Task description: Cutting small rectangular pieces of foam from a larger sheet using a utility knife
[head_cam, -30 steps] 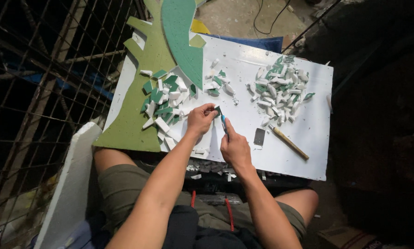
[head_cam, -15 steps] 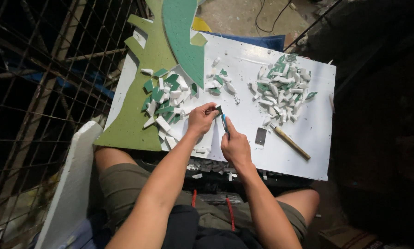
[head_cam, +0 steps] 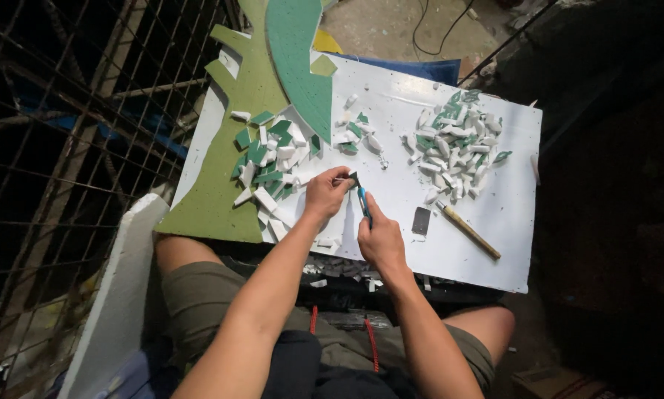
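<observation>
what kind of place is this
Likely a makeshift craft work spot, perhaps outdoors: a white board on the person's lap holds piles of cut foam pieces, with a wire fence beside it and bare ground beyond.

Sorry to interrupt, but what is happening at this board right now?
A seated person is cutting foam. The left hand pinches a small green-and-white foam piece on the white board, while the right hand holds a blue-handled knife against it. Piles of cut pieces lie on both sides, and a wooden-handled tool rests nearby.
</observation>
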